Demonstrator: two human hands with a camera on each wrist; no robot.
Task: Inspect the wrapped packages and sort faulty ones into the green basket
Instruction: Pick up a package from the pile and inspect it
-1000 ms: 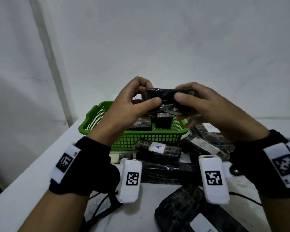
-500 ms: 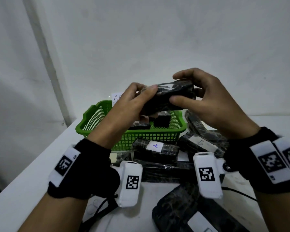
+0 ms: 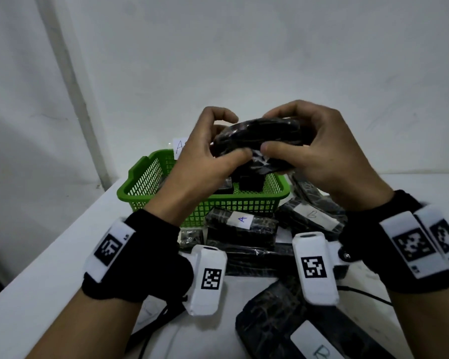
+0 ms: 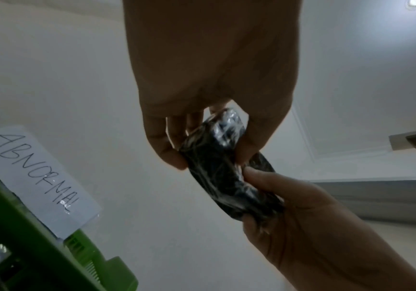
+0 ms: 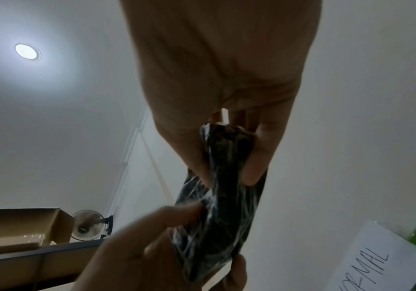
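A black package wrapped in clear film is held in the air above the green basket. My left hand grips its left end, thumb in front and fingers curled over the top. My right hand grips its right end the same way. Loose crinkled film hangs under the package between the two thumbs. The basket holds a few black packages and carries a paper label reading ABNORMAL.
Several wrapped black packages lie on the white table in front of and right of the basket, some labelled A or B. A large one sits nearest me. A black cable trails at the lower left. The wall stands close behind.
The package has been turned in both hands and sits roughly level again. The right hand dropped slightly and both thumbs have come together at the loose film underneath.
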